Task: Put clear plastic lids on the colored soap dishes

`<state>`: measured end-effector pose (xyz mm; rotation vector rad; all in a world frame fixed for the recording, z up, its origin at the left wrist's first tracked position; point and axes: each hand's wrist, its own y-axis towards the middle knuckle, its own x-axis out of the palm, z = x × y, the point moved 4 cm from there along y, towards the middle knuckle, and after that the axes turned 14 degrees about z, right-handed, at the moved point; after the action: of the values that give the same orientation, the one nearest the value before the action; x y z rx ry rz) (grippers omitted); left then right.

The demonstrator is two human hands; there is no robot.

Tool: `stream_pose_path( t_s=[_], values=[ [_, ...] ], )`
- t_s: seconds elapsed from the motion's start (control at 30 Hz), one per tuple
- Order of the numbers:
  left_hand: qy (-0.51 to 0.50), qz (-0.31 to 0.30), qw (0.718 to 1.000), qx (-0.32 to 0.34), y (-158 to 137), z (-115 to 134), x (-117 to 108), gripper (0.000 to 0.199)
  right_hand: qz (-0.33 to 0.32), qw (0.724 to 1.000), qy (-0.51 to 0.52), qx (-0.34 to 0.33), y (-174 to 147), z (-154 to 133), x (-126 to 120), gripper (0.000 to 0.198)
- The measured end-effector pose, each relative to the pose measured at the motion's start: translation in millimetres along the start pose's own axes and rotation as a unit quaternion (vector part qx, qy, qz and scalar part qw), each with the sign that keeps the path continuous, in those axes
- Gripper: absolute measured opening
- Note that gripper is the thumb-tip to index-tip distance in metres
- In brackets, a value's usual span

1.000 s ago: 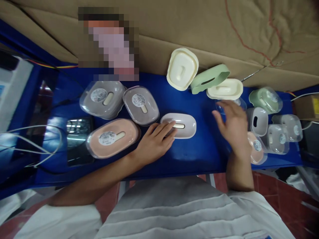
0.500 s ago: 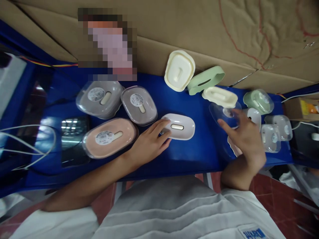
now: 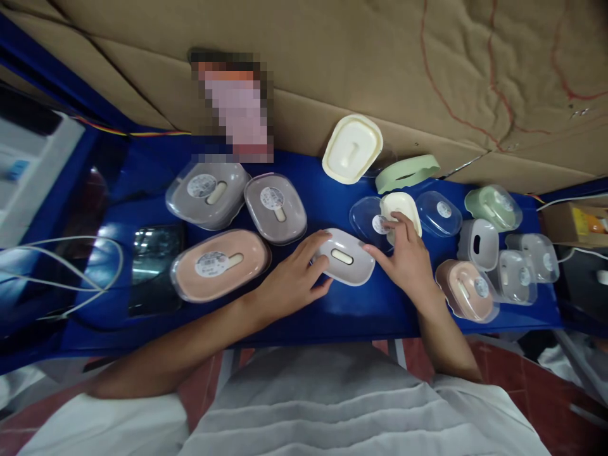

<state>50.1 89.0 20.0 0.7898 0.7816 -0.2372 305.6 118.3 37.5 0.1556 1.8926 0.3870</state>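
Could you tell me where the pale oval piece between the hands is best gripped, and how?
Probably by its rounded ends, left hand and right hand each from its own side: the pale oval piece runs lengthwise between them, leaving its central cream insert uncovered.

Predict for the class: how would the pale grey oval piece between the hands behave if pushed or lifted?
The pale grey oval piece looks like smooth moulded plastic, so it is probably stiff. Its sheen suggests it may slide easily across the glossy blue table. Being low and broad, it seems unlikely to roll or tip.
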Motion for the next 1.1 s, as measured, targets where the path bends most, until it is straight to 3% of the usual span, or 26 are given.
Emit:
stream_pose_path(
  t_s=[0.1, 0.2, 0.33, 0.4, 0.47, 0.57, 0.63, 0.73, 0.87, 1.1],
  values=[
    [0.025, -0.002, 1.0, 0.003, 0, 1, -2, 0.011, 0.018, 1.0, -0.001, -0.004, 2, 4, 8, 0.082],
    [0.048, -0.008, 0.999, 0.013, 0, 3, -4, 0.01, 0.009, 1.0, -0.005, -0.022, 6, 14, 11, 0.075],
    [0.072, -0.024, 0.997, 0.034, 1, 6, -7, 0.016, 0.056, 0.997, -0.048, -0.003, 11, 26, 9, 0.078],
    [0.072, -0.028, 0.996, 0.032, 1, 7, -8, 0.019, 0.068, 0.998, -0.014, -0.008, 11, 23, 3, 0.073],
    [0.067, -0.024, 0.997, 0.016, 1, 6, -7, 0.029, 0.051, 0.996, 0.06, -0.041, 6, 12, -3, 0.066],
    [0.057, -0.003, 0.998, -0.015, -1, 2, -6, 0.056, -0.044, 0.976, 0.16, -0.14, -14, -14, -7, 0.067],
    [0.051, 0.007, 0.998, -0.027, -3, -1, -4, 0.071, -0.09, 0.96, 0.172, -0.203, -30, -28, -4, 0.07],
    [0.036, 0.009, 0.998, -0.041, -6, -6, 1, 0.083, -0.077, 0.955, 0.131, -0.253, -48, -36, 5, 0.079],
    [0.019, 0.004, 0.999, -0.046, -8, -11, 6, 0.08, -0.039, 0.958, 0.082, -0.273, -57, -36, 14, 0.094],
    [0.006, -0.01, 0.998, -0.056, -9, -14, 9, 0.077, -0.037, 0.955, 0.08, -0.284, -59, -34, 16, 0.089]
  ],
)
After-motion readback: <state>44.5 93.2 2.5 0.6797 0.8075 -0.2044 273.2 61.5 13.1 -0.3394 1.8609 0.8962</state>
